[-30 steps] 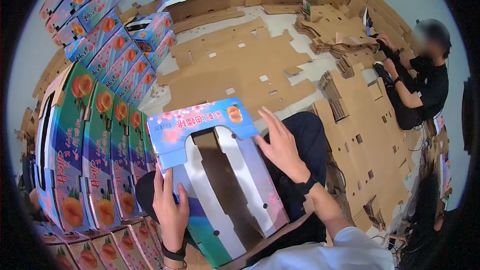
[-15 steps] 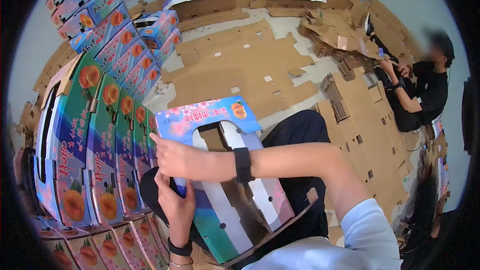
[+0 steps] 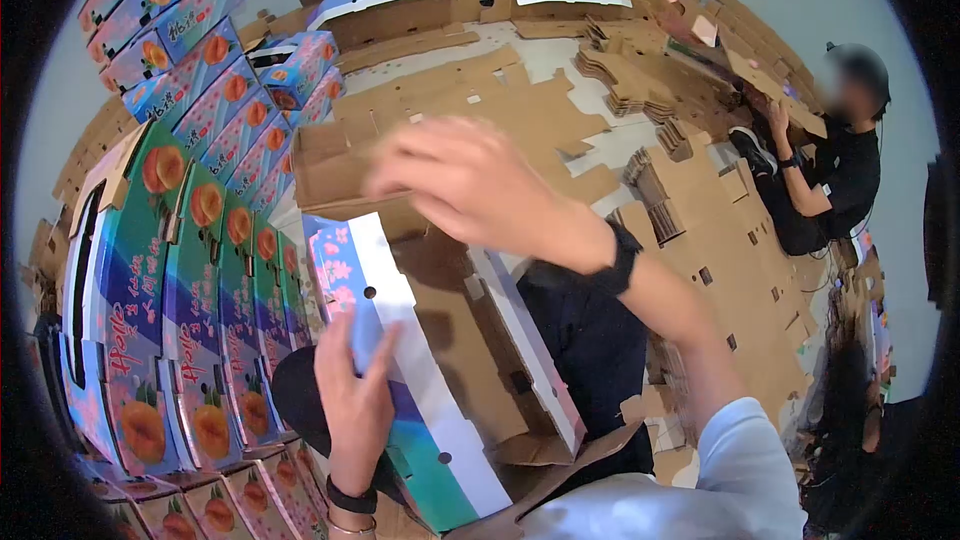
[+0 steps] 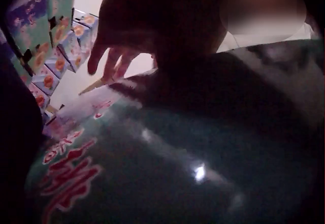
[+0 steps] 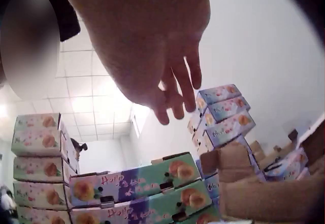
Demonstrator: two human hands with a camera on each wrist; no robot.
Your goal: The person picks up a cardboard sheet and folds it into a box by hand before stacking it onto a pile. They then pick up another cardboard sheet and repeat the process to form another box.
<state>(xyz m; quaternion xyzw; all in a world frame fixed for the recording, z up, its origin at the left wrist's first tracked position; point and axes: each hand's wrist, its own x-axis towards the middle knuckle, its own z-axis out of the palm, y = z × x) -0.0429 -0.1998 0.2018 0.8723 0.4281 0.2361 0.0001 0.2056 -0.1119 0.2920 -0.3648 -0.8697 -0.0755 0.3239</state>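
Note:
An open-topped printed cardboard box [image 3: 450,475] lies tilted across the person's lap. Its white inner flaps flank a brown hollow, and its far end flap [image 3: 335,165] is folded outward, brown side up. On the box's left side panel rests the left hand [image 3: 355,395], fingers and thumb extended against the printed face. In the left wrist view, that hand [image 4: 157,25] reaches along the dark green panel. Above the far end, the right hand [image 3: 470,180] is raised and blurred, fingers loosely bent. Nothing is between the right hand's fingers [image 5: 189,97] in the right wrist view.
Stacked green fruit boxes [image 3: 205,290] stand close at left, with blue-pink boxes [image 3: 215,70] piled behind. Flattened cardboard sheets [image 3: 440,100] cover the floor ahead and to the right. Another person [image 3: 845,170] sits at right, handling a cardboard sheet [image 3: 765,80].
The right hand crossed to the box's left corner beside the left hand, then rose over the far end. The blue far end panel has opened outward. The left hand stays at the left side.

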